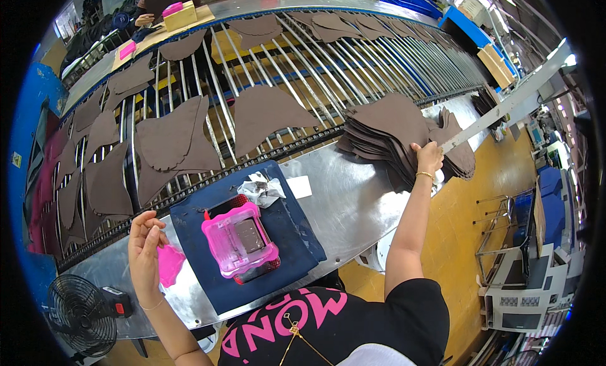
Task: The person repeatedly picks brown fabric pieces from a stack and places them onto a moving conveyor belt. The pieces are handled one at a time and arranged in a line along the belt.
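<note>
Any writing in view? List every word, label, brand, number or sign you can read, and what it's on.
Black shirt: large pink lettering across the chest; I don't copy its wording.
Small yellow-and-white sticker on the blue panel at far left: too small to read.
Brown pieces at the right hand: no writing visible.
White card beside the dark blue mat: no writing I can make out.

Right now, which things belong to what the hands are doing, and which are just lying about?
Likely part of the work:
right hand, at the brown stack
brown pieces spread out ahead
pink frame on the blue mat

Probably just lying about:
crumpled white wad
white card
black fan
</note>
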`<state>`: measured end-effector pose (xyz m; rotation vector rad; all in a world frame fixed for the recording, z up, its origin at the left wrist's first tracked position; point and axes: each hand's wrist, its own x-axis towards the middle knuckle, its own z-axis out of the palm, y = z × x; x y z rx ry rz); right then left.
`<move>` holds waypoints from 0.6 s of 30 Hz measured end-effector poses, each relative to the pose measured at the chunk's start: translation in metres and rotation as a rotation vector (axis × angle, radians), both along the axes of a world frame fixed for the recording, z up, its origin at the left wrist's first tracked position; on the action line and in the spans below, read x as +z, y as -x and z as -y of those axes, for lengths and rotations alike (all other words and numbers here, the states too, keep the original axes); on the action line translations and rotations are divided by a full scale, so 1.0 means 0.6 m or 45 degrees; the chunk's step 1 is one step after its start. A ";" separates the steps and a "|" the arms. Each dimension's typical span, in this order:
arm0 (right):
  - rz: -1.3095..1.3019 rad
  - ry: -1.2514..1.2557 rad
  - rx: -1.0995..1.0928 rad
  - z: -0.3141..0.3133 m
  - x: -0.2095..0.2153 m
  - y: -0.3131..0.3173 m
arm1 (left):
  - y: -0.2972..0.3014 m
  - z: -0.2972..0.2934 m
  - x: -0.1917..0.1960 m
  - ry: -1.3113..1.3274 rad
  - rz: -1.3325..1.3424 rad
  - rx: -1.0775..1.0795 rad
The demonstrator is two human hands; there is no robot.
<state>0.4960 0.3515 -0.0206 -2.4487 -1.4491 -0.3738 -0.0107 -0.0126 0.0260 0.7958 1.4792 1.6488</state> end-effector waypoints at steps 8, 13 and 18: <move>-0.538 0.133 0.528 0.065 0.092 0.058 | -0.014 -0.014 0.015 0.027 -0.060 0.020; -0.985 -0.134 1.133 0.148 0.181 0.185 | -0.040 -0.060 0.033 0.080 -0.264 -0.092; -1.622 0.121 1.675 0.236 0.189 0.323 | -0.067 -0.092 0.044 -0.074 -0.298 0.036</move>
